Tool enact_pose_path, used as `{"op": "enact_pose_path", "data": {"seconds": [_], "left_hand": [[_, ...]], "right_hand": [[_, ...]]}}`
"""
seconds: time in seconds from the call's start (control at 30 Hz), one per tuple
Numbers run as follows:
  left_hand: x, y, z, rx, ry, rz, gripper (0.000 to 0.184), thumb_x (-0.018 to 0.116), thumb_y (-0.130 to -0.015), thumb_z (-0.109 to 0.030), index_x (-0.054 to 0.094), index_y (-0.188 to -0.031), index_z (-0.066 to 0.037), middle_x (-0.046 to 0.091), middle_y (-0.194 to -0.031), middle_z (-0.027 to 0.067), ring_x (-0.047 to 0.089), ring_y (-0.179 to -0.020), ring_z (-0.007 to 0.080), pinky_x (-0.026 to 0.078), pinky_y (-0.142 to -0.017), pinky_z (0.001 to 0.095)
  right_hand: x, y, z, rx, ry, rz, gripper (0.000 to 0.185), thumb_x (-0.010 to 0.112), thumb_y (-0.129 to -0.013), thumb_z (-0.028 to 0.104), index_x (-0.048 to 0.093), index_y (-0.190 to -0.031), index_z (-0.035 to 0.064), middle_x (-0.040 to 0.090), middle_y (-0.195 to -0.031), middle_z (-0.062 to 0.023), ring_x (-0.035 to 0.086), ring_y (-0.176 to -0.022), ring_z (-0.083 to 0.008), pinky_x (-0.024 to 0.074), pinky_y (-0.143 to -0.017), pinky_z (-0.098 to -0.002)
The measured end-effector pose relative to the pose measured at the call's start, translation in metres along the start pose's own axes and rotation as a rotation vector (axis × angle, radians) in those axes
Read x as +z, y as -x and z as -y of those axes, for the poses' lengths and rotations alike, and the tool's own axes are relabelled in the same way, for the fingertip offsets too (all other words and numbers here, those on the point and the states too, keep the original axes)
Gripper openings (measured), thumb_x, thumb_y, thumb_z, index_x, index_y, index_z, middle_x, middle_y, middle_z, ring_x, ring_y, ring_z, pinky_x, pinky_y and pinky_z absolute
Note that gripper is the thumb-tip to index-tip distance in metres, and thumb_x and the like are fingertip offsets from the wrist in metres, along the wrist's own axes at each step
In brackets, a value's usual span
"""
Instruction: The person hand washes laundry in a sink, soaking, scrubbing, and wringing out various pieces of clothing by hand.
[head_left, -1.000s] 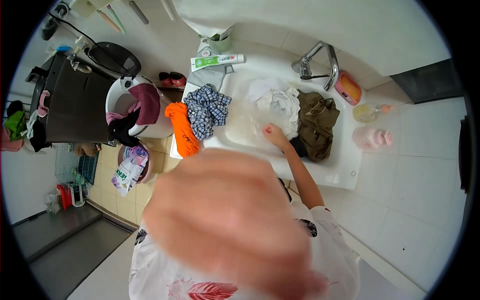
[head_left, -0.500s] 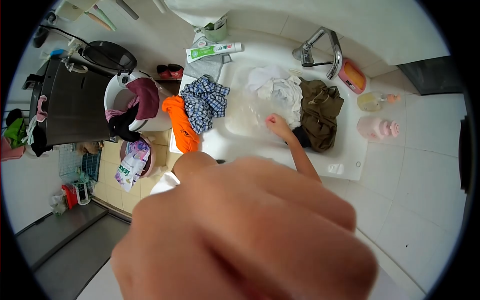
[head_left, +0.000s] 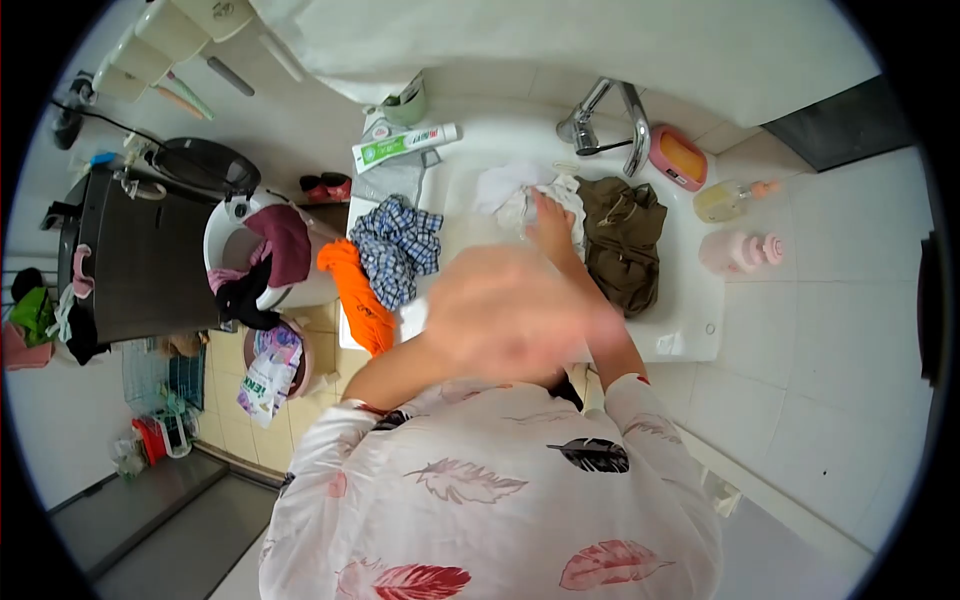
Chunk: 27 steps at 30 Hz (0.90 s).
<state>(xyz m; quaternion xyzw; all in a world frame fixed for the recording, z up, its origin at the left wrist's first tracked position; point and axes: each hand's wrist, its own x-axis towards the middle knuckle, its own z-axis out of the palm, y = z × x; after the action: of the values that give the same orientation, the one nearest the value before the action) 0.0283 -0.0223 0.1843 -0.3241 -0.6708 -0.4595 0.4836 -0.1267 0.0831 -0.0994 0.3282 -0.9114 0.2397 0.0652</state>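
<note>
A crumpled white cloth [head_left: 516,208] is touched in a glossy white basin [head_left: 688,300] by the right hand [head_left: 551,230]; with the left hand [head_left: 510,312] blurred, whether either's fingers are clamped cannot be told. Dye could be transferred by contact with the olive-brown fabric garment [head_left: 622,245] alongside.

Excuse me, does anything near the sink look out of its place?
Yes, two things: the toothpaste tube lies aslant on a gray cloth, odd beside laundry, and the orange cloth overhangs the sink's left edge.
</note>
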Motion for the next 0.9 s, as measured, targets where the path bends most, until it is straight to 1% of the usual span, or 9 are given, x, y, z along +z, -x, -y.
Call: {"op": "enact_pose_path", "data": {"seconds": [0.1, 0.13, 0.17, 0.2, 0.33, 0.4, 0.6, 0.7, 0.9], "left_hand": [[0.020, 0.042, 0.039, -0.744, 0.134, -0.085, 0.011, 0.048, -0.077, -0.001, 0.055, -0.084, 0.002, 0.054, -0.070, 0.0093, 0.050, -0.055, 0.0151, 0.041, -0.053, 0.0231], [0.024, 0.061, 0.056, -0.737, 0.140, -0.083, 0.011, 0.048, -0.077, -0.001, 0.055, -0.084, 0.002, 0.054, -0.070, 0.0093, 0.050, -0.055, 0.0151, 0.041, -0.053, 0.0231], [0.028, 0.080, 0.073, -0.937, 0.130, -0.116, 0.013, 0.048, -0.077, -0.002, 0.055, -0.088, 0.002, 0.053, -0.072, 0.0094, 0.050, -0.057, 0.0146, 0.041, -0.054, 0.0227], [0.032, 0.103, 0.087, -1.139, 0.119, -0.149, 0.015, 0.049, -0.077, -0.002, 0.054, -0.091, 0.001, 0.053, -0.073, 0.0096, 0.051, -0.059, 0.0142, 0.041, -0.054, 0.0222], [0.035, 0.209, 0.127, -1.057, -0.186, 0.055, 0.024, 0.050, -0.074, -0.003, 0.051, -0.098, -0.001, 0.052, -0.085, 0.0137, 0.052, -0.074, 0.0217, 0.042, -0.065, 0.0276], [0.036, 0.236, 0.125, -1.022, -0.554, 0.361, 0.035, 0.053, -0.066, -0.005, 0.049, -0.101, -0.002, 0.048, -0.099, 0.0180, 0.046, -0.093, 0.0325, 0.038, -0.079, 0.0412], [0.039, 0.274, 0.110, -1.313, -0.472, 0.584, 0.045, 0.054, -0.065, -0.011, 0.043, -0.109, -0.004, 0.044, -0.106, 0.0201, 0.040, -0.100, 0.0351, 0.033, -0.083, 0.0458], [0.032, 0.271, 0.102, -1.299, -0.436, 0.703, 0.043, 0.052, -0.066, -0.011, 0.044, -0.108, -0.004, 0.044, -0.105, 0.0203, 0.040, -0.099, 0.0357, 0.034, -0.082, 0.0453], [0.032, 0.293, 0.098, -1.168, -0.489, 0.503, 0.040, 0.050, -0.066, -0.012, 0.045, -0.105, -0.005, 0.044, -0.103, 0.0196, 0.042, -0.092, 0.0368, 0.034, -0.079, 0.0455]], "right_hand": [[0.025, 0.007, -0.009, 0.031, 0.246, 0.038, 0.057, 0.061, -0.060, 0.014, 0.043, -0.114, 0.0090, 0.053, -0.089, -0.0073, 0.048, -0.089, -0.0227, 0.0317, -0.073, -0.0371], [0.039, 0.009, -0.015, 0.088, 0.161, 0.172, 0.052, 0.060, -0.060, 0.014, 0.045, -0.110, 0.0073, 0.054, -0.086, -0.0080, 0.051, -0.085, -0.0230, 0.0333, -0.071, -0.0372], [0.048, 0.010, -0.019, 0.144, 0.074, 0.305, 0.048, 0.060, -0.061, 0.015, 0.046, -0.105, 0.0057, 0.056, -0.082, -0.0087, 0.053, -0.081, -0.0232, 0.0348, -0.070, -0.0372], [0.049, 0.021, -0.017, 0.006, 0.072, 0.124, 0.040, 0.061, -0.060, 0.015, 0.048, -0.096, 0.0031, 0.057, -0.070, -0.0099, 0.056, -0.069, -0.0257, 0.0380, -0.063, -0.0379], [-0.008, 0.039, 0.022, 0.079, 0.142, 0.339, 0.031, 0.062, -0.063, 0.018, 0.050, -0.087, 0.0035, 0.056, -0.061, -0.0139, 0.056, -0.060, -0.0298, 0.0411, -0.056, -0.0392], [-0.021, 0.054, 0.030, 0.049, 0.055, 0.395, 0.039, 0.063, -0.059, 0.015, 0.047, -0.092, 0.0028, 0.056, -0.060, -0.0155, 0.056, -0.059, -0.0312, 0.0415, -0.057, -0.0396], [-0.036, 0.094, 0.050, 0.047, -0.018, 0.401, 0.042, 0.062, -0.056, 0.011, 0.045, -0.094, 0.0042, 0.055, -0.061, -0.0156, 0.056, -0.061, -0.0330, 0.0421, -0.060, -0.0408], [-0.037, 0.105, 0.057, 0.077, -0.068, 0.395, 0.041, 0.062, -0.057, 0.012, 0.045, -0.094, 0.0047, 0.056, -0.064, -0.0168, 0.056, -0.063, -0.0337, 0.0421, -0.062, -0.0414], [-0.042, 0.102, 0.074, 0.152, -0.169, 0.382, 0.041, 0.061, -0.057, 0.016, 0.048, -0.093, 0.0031, 0.057, -0.071, -0.0187, 0.055, -0.067, -0.0357, 0.0415, -0.064, -0.0432]]}}
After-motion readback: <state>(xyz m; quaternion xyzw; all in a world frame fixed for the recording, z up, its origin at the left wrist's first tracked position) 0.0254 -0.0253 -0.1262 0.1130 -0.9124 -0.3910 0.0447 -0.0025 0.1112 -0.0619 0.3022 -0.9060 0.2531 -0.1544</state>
